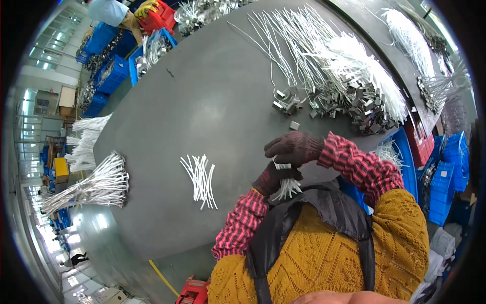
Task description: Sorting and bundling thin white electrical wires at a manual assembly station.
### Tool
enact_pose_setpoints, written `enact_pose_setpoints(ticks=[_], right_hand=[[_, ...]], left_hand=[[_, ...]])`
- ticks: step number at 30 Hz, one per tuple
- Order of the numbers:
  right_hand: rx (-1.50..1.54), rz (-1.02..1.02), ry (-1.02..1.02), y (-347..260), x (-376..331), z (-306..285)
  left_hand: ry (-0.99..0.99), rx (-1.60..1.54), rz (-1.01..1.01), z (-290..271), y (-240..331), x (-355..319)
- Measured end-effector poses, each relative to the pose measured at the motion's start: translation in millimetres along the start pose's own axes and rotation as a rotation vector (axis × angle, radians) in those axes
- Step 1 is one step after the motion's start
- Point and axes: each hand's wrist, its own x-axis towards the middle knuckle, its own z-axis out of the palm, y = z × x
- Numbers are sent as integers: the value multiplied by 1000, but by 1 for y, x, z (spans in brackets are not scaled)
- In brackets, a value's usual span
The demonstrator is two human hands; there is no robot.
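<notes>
My left hand [271,180], in a dark knitted glove, is closed around a small bundle of short white wires [288,189]. Their loose ends fan out below the fist, close to my body. Just above it is my right hand [296,149], gloved the same way, its fingers pressed together and bent over the bundle's upper end. What the right fingertips pinch is hidden under the glove. A single small grey block [294,125] lies on the grey table [152,152] beyond my right hand. Another loose bunch of short white wires [201,181] lies left of my hands.
A large heap of long white wires [354,61] with dark block-shaped ends covers the far right. At the table's left edge rests a tied wire bundle [101,185]. A blue bin [408,162] stands beside my right arm. A person [109,12] is at the far left.
</notes>
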Motion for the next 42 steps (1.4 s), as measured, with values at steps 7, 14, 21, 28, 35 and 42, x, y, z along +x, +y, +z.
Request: enact_pose_setpoints(ticks=[7,14,21,28,35,42], right_hand=[[-245,-125,55,-12,-5,3],[-123,-57,291,13,-13,14],[1191,51,860,62,-9,48],[626,-182,1041,12,29,61],[954,-106,1342,1,24,60],[1267,-217,1375,-4,15,44]], left_hand=[[-92,-49,-29,-6,-20,-11],[80,-143,13,-5,-13,-21],[372,-637,526,-10,49,1],[367,-777,736,8,98,34],[343,-845,650,32,93,36],[291,-676,656,64,71,30]])
